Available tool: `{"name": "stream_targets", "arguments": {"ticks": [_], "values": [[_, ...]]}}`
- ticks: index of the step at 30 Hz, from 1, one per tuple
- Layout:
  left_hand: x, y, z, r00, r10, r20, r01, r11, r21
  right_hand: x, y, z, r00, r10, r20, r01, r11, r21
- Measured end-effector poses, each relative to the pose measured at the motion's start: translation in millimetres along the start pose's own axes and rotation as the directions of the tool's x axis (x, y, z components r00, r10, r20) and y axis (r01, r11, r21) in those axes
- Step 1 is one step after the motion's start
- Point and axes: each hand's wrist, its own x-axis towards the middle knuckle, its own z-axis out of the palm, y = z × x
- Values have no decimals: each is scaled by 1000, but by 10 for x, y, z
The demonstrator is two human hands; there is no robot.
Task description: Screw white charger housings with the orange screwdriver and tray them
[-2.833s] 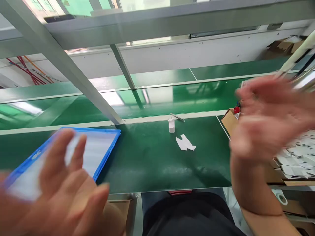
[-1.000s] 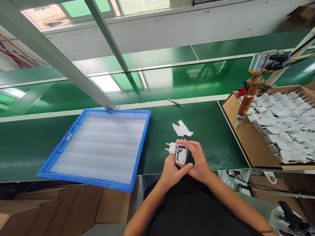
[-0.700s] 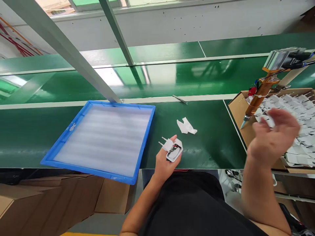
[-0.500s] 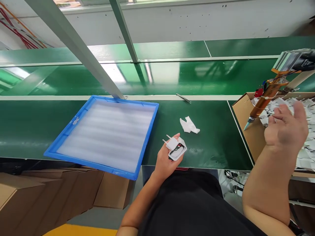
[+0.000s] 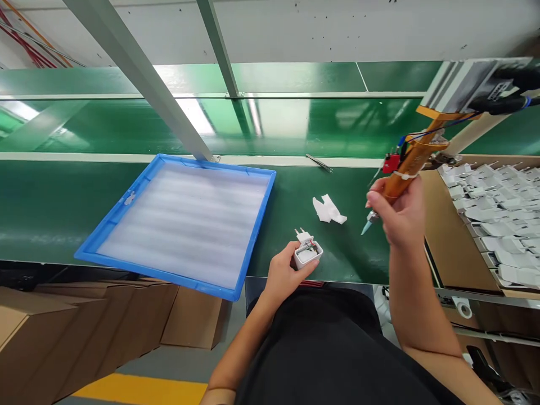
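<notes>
The fingers of the left hand (image 5: 283, 271) are wrapped around a small white charger housing (image 5: 307, 253), near the front edge of the green table (image 5: 50, 202), its 2 pins pointing away. The right hand (image 5: 400, 215) grips an orange dispensing tool (image 5: 404, 169), tip down over open green surface. Just left lies a blue tray (image 5: 147, 175), overhanging the edge. The cardboard box (image 5: 447, 236) on the right is cut off.

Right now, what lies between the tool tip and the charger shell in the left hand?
Head view: only bare green bench lies between the tool tip and the charger shell. The crumpled white scrap sits just beyond that line.
</notes>
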Motion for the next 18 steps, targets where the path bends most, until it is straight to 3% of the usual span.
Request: {"name": "stream_targets", "arguments": {"ticks": [4,7,11,18], "values": [[23,-118,72,975,203,-90,-190,973,132,-150,-330,606,987,-148,-61,148,989,-2],[30,-113,68,939,325,-114,-302,936,179,-211,-465,883,974,-190,-127,184,981,-56],[35,-21,25,943,318,-96,-297,936,189,-250,-502,1004,971,-196,-138,188,980,-67],[73,126,-35,903,420,-89,-402,900,167,-271,-527,989,960,-224,-167,212,973,-90]]}}
